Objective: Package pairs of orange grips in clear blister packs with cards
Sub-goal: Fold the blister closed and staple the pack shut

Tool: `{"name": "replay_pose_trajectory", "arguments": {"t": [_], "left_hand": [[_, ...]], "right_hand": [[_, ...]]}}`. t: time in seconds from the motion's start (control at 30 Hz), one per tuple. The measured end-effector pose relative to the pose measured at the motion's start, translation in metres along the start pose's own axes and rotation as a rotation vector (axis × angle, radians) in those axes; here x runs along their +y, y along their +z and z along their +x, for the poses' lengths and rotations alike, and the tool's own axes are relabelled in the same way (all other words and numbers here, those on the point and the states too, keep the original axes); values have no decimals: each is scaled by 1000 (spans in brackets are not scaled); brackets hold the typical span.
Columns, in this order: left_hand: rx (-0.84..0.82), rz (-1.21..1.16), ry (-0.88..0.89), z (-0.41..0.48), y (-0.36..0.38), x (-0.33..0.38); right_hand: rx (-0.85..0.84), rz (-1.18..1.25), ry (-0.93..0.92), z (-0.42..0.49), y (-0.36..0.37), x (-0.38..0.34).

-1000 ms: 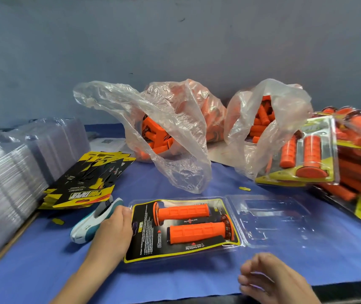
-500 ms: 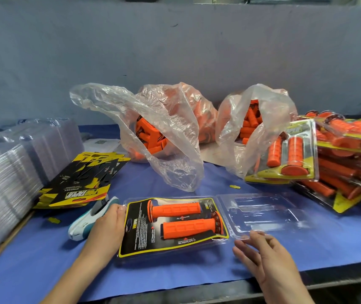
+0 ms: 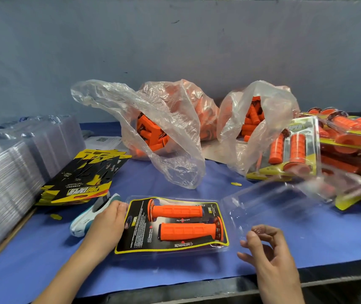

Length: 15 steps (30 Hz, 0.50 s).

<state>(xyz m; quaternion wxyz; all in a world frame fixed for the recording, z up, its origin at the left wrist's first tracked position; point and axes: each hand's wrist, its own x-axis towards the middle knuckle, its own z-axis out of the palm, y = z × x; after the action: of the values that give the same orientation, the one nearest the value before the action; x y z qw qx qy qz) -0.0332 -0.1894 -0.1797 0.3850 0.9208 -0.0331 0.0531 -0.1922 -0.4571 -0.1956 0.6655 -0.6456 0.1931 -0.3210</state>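
1. Nearest, on the right: the right hand [image 3: 269, 255] is seen with its fingers curled, and the near edge of the clear lid [image 3: 284, 200] appears to be pinched between thumb and fingertips.
2. Over on the left, the left hand [image 3: 107, 224] is laid on the desk [image 3: 197, 178] with its fingers nearly straight. They are pressed against the left edge of the blister pack [image 3: 223, 249], and nothing is gripped.
3. Between the two hands, the blister pack is lying open with a black-and-yellow card [image 3: 135, 235] seated in it.
4. On that card two orange grips are laid lengthwise, left to right: the near grip [image 3: 188, 231], set slightly rightward, and the far grip [image 3: 175, 211] just beside it.
5. The lid is tilted up off the desk to the right of the pack, and it is blurred.
6. A white-and-teal tool [image 3: 94, 213] is found just left of the left hand.
7. Farther left, a fanned stack of cards [image 3: 83, 178] is seen, with stacks of empty clear packs [image 3: 11, 167] beside it.
8. Far back, two plastic bags of loose orange grips are set near the wall: the left bag [image 3: 164, 132] and the right bag [image 3: 256, 123].
9. At far right, finished packs [image 3: 339, 145] are piled up.
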Motion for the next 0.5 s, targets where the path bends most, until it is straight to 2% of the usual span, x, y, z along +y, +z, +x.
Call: {"name": "replay_pose_trajectory", "arguments": {"t": [0.13,0.33,0.4,0.5], "left_hand": [[-15,-2,8,-1,-3,1],[-27,3,7,-1,-4,-3],[-44,4,13,2,-4,-7],[-109,-8,108,3,-6,-11]], "right_hand": [[-76,-150,-164,-9,5,-6],[-220,-665,-730,-9,9,-8],[-198,-798,-906,-6,9,-2],[-199,-888,-1038,-3,9,6]]}}
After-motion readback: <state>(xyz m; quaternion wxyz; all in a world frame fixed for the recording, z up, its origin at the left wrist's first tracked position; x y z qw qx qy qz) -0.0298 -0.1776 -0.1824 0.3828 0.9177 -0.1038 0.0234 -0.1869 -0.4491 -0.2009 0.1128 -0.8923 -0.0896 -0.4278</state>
